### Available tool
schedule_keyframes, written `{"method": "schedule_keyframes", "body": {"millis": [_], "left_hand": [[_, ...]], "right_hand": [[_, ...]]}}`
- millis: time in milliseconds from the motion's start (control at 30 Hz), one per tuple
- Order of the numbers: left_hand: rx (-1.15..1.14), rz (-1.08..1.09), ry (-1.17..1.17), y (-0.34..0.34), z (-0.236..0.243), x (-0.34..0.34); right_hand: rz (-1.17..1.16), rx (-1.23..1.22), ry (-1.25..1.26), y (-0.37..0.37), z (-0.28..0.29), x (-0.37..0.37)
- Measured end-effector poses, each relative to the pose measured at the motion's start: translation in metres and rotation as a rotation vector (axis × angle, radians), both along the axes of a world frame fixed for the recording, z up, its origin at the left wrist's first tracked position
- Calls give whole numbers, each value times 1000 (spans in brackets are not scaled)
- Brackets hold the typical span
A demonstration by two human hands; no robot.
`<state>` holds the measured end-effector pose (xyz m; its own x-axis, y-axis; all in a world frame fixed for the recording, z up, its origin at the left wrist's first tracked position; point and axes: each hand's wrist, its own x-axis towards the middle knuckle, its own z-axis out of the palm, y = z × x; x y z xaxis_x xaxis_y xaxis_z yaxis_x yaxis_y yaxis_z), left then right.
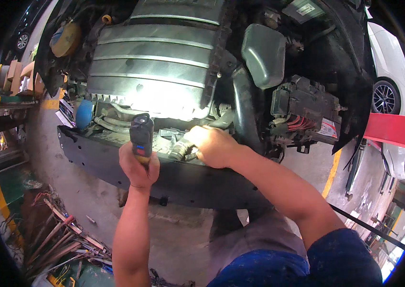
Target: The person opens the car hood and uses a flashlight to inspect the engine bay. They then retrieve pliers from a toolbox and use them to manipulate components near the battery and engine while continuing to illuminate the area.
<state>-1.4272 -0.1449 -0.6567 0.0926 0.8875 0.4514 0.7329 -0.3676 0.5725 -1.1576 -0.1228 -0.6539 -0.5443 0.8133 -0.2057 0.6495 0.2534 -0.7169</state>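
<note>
- Over a dark bumper bar [97, 160], a left hand [138, 167] wraps around a black lamp [142, 134], apparently raised so its glare reaches the engine cover [150, 67].
- Opposite, the right hand [214, 147] bends in at a ribbed pipe end [178, 151], seemingly within the light's spill; whether it clamps on cannot be told.
- Between both hands lies the pipe end, beside the bar.

A smooth grey workshop floor [54, 158] carries a painted yellow line [332, 172] on the right, near a white car with a multi-spoked wheel [385, 98]. Brown cardboard boxes [15, 77] stand at left; long, thin rusty-brown rods [56, 239] lie heaped lower left.
</note>
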Motion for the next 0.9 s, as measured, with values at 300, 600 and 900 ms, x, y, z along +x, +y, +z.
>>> {"method": "schedule_keyframes", "body": {"millis": [300,600,900], "left_hand": [[-8,-44,33,2,-3,-6],[52,-100,13,10,3,2],[126,-74,10,7,7,-2]], "right_hand": [[285,-286,17,31,-46,-72],[636,-62,66,63,-53,-67],[671,-401,-10,85,-12,-69]]}}
